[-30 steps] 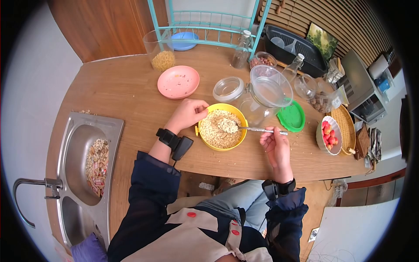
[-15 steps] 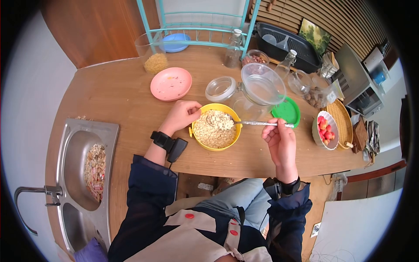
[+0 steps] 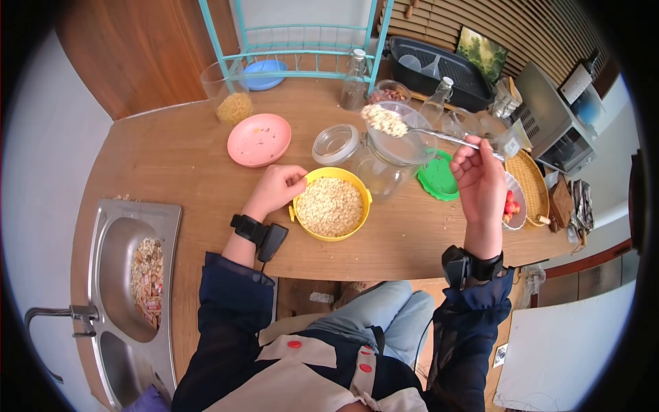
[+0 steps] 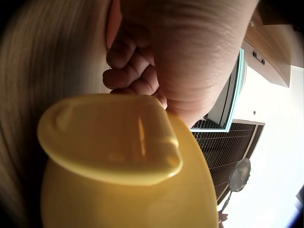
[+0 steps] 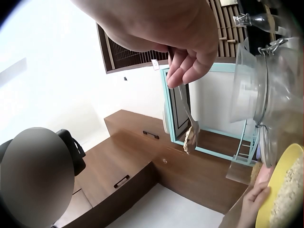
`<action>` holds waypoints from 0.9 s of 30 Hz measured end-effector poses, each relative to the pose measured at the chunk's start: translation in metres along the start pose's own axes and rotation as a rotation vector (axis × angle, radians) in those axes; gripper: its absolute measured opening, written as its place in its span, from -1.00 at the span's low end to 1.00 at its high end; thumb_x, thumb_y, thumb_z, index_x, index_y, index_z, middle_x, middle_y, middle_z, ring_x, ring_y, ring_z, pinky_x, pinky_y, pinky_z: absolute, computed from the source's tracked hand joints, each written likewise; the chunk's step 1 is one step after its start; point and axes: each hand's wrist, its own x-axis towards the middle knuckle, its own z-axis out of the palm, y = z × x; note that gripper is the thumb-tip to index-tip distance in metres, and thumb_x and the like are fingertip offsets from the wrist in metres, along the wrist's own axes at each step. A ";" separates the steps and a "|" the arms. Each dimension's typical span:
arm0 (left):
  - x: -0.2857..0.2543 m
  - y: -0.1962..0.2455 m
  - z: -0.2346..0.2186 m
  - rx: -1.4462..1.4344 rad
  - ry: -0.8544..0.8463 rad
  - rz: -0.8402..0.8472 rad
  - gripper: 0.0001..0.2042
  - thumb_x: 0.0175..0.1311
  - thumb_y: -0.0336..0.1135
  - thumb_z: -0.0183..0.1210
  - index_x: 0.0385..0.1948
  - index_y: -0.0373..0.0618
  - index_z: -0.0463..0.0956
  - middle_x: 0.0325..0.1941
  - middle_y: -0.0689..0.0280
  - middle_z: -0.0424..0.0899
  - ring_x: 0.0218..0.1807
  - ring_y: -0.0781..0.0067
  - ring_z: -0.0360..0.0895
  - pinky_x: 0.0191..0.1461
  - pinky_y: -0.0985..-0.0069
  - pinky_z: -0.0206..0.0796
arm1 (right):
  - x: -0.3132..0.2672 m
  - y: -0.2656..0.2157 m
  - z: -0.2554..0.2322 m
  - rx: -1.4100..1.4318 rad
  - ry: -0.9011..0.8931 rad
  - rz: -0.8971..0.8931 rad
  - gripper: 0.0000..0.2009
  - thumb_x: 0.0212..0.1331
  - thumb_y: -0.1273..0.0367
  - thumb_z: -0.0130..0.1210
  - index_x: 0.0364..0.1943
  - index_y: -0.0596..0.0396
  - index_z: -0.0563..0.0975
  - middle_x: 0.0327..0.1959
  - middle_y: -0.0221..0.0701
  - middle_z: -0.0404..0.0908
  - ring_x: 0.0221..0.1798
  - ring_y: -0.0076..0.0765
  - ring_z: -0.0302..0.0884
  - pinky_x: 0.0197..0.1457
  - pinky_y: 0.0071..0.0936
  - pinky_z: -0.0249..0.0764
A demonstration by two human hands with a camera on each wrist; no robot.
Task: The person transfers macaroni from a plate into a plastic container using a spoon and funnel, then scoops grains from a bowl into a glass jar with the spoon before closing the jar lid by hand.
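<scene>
My left hand [image 3: 274, 189] grips the left rim of a yellow bowl [image 3: 334, 237] holding rolled oats [image 3: 329, 206]. In the left wrist view the bowl's side tab [image 4: 114, 137] hides part of that grip. Raised at the right, my right hand [image 3: 480, 182] pinches the handle of a metal spoon [image 3: 446, 136]. Oats are heaped on the spoon's bowl, which overlaps the clear flared collar [image 3: 405, 145] on a glass jar [image 3: 376, 173] in the head view. The jar's hinged lid [image 3: 335, 144] hangs back to the left.
Behind the bowl lies a pink plate [image 3: 259, 140]. A green lid [image 3: 438, 176] and a white bowl [image 3: 516, 199] of red fruit are to the right. Glass bottles [image 3: 354, 82] and a pasta container [image 3: 233, 106] stand farther back. A steel sink [image 3: 123, 275] is at the left.
My right hand has lifted the spoonful of oats out of the yellow bowl and moved it up and right to the jar's collar. My left hand stays at the bowl's rim.
</scene>
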 end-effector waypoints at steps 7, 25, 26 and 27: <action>0.000 0.000 0.000 -0.003 0.008 -0.007 -0.86 0.04 -0.40 0.11 -0.42 -0.26 0.54 -0.70 0.37 0.50 -0.67 0.69 0.33 -0.57 0.67 0.18 | 0.002 0.004 -0.025 -0.144 0.182 -0.136 -0.71 0.30 0.28 -0.19 -0.18 0.28 0.40 -0.40 -0.29 0.54 -0.33 -0.45 0.49 -0.17 -0.57 0.44; 0.001 -0.003 0.001 -0.023 0.005 0.009 -0.86 0.06 -0.40 0.11 -0.40 -0.26 0.54 -0.70 0.40 0.48 -0.67 0.71 0.31 -0.58 0.68 0.17 | -0.001 0.005 -0.021 -0.230 0.171 -0.181 -0.70 0.31 0.29 -0.23 -0.18 0.30 0.39 -0.38 -0.25 0.53 -0.31 -0.44 0.49 -0.15 -0.57 0.44; 0.001 -0.004 0.002 -0.023 0.004 0.009 -0.86 0.06 -0.40 0.11 -0.40 -0.26 0.54 -0.70 0.40 0.48 -0.67 0.71 0.31 -0.58 0.68 0.17 | -0.001 0.005 -0.020 -0.227 0.167 -0.182 -0.70 0.32 0.29 -0.23 -0.17 0.30 0.39 -0.38 -0.25 0.53 -0.31 -0.44 0.49 -0.15 -0.57 0.45; 0.001 -0.004 0.002 -0.024 0.005 0.009 -0.86 0.06 -0.40 0.11 -0.40 -0.26 0.54 -0.70 0.40 0.48 -0.67 0.71 0.31 -0.58 0.68 0.17 | -0.001 0.005 -0.020 -0.227 0.167 -0.182 -0.70 0.32 0.29 -0.23 -0.17 0.30 0.39 -0.38 -0.25 0.53 -0.31 -0.44 0.49 -0.15 -0.57 0.45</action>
